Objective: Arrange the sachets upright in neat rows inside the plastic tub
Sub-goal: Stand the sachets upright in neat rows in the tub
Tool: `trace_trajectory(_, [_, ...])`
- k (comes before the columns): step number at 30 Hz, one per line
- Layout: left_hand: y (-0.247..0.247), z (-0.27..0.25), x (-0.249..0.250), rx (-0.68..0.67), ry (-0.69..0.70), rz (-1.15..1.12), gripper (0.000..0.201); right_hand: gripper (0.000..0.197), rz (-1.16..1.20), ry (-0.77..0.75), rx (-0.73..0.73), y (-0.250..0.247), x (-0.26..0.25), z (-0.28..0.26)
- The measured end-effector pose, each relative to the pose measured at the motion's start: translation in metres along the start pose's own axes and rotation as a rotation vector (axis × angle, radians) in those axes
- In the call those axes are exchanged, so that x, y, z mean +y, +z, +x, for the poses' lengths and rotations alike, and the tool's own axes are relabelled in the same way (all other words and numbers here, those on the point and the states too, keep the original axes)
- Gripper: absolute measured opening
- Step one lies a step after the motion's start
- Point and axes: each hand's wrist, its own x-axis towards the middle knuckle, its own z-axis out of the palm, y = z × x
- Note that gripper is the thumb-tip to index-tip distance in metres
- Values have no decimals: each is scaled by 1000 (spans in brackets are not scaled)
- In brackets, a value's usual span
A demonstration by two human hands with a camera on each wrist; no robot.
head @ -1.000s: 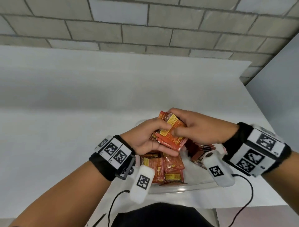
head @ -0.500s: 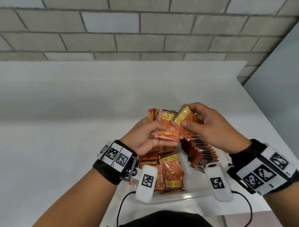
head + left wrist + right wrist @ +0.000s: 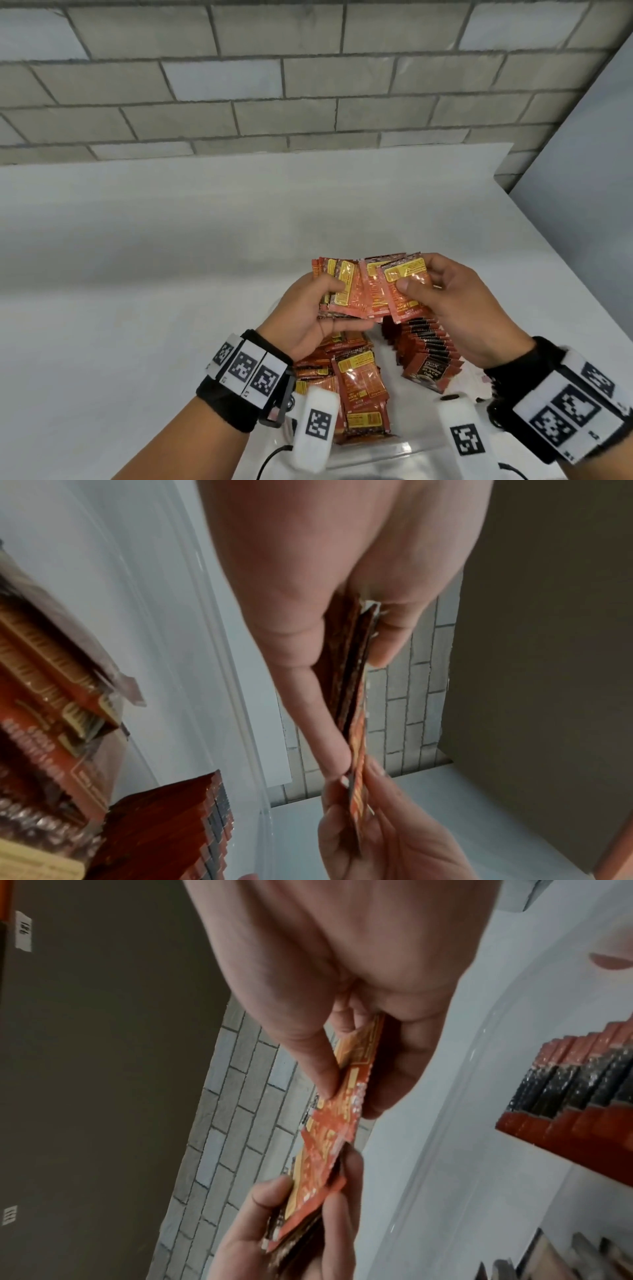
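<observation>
Compared with half a second ago, the fanned sachets (image 3: 371, 291) are being spread wider above the plastic tub (image 3: 404, 448), pinched by the left hand (image 3: 305, 315) and the right hand (image 3: 455, 308) (thumbs on top). The tub is being carried by a white table (image 3: 137, 274) before a block wall (image 3: 239, 85).

Tub (image 3: 404, 448) mostly behind hands, sachets (image 3: 363, 387).

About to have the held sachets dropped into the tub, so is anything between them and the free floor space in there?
Nothing visible blocks them. The fanned sachets, held by the left hand and right hand, hang above the tub. Bare floor lies between the loose pile and the upright row.
</observation>
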Motion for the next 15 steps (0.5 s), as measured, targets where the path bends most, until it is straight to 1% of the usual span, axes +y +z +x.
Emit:
trace_trajectory(4, [-1, 0, 0, -19, 7, 149, 10, 21, -36, -19, -55, -6, -7, -1])
trace_trajectory(7, [0, 0, -2, -29, 12, 213, 12, 21, -135, -47, -103, -3, -8, -3])
trace_trajectory(9, [1, -1, -2, -40, 6, 184, 13, 22, -159, -42, -123, -2, -8, -5])
trace_trajectory(13, [-1, -1, -1, -12, -35, -34, 17, 24, -125, -28, -84, -7, -5, -4])
trace_trajectory(15, [-2, -1, -3, -21, -12, -22, 16, 24, -68, -11, -63, -9, -5, -2])
